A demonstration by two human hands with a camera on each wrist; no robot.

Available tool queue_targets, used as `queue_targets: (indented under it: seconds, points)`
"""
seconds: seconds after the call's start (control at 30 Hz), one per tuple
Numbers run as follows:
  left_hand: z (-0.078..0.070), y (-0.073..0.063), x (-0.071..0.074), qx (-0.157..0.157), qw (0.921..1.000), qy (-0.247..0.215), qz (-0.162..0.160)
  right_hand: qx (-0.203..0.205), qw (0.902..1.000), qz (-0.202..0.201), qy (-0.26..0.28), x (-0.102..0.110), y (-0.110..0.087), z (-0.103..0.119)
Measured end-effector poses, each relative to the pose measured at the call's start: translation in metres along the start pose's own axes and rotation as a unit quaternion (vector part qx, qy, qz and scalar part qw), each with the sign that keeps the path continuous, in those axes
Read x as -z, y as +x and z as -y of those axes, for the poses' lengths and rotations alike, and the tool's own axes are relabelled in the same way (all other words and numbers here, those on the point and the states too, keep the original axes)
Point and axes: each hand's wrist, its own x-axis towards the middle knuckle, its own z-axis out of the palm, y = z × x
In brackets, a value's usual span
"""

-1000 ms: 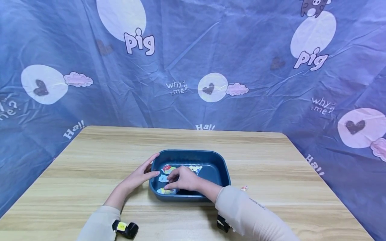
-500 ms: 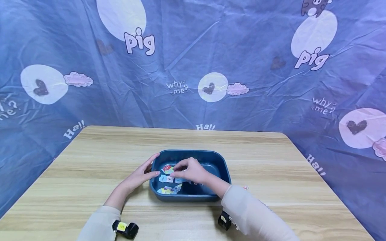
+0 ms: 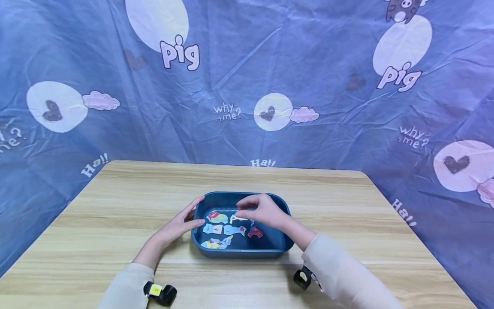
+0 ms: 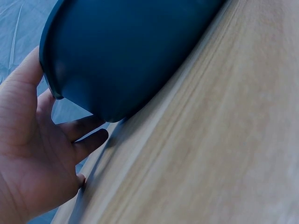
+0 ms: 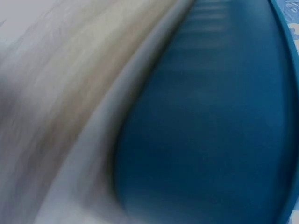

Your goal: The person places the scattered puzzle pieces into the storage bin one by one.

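A dark blue rectangular tub (image 3: 247, 254) with rounded corners stands on the table. Inside its left half lie several flat, colourful, irregular cutouts, among them a red-and-yellow piece (image 3: 217, 217), a light blue piece (image 3: 233, 230) and a red piece (image 3: 255, 232). My left hand (image 3: 177, 225) holds the tub's left end, thumb at the rim; in the left wrist view its other fingers bend toward the tub's underside. Over the tub's right half hovers my right hand (image 3: 264, 210), thumb and forefinger apart, partly covering a white cutout (image 3: 238, 218). The blurred right wrist view shows only the tub's outer wall (image 5: 205, 121).
A light wood-grain table (image 3: 127, 193) bears the tub. Behind it hangs a blue printed cloth (image 3: 247, 64), which also runs along both sides. Each beige sleeve (image 3: 339, 270) has a small black camera (image 3: 302, 278) strapped near the cuff.
My right hand has moved right and away from me, off the left cutouts, uncovering the light blue and red pieces. The sleeve now covers the small item on the table. My left hand stays put.
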Motion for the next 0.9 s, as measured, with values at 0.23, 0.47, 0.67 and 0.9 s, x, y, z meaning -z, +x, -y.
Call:
queue_targets:
  seconds: [0.23,0.47,0.67,0.9]
  points:
    - [0.010,0.005,0.002,0.000,1.0000,-0.009,0.000,0.001,0.9996,-0.029,-0.004,0.024,-0.014,0.002]
    - [0.027,0.012,0.005,0.004,1.0000,-0.008,-0.001,-0.010,0.9984,-0.055,-0.011,0.047,-0.034,0.020]
    - [0.030,0.014,0.006,0.012,0.9999,-0.005,-0.003,-0.013,0.9970,-0.074,-0.014,0.065,-0.049,-0.010]
    - [0.030,0.013,0.005,0.019,0.9998,-0.003,-0.005,0.013,0.9946,-0.099,-0.028,0.076,-0.072,-0.024]
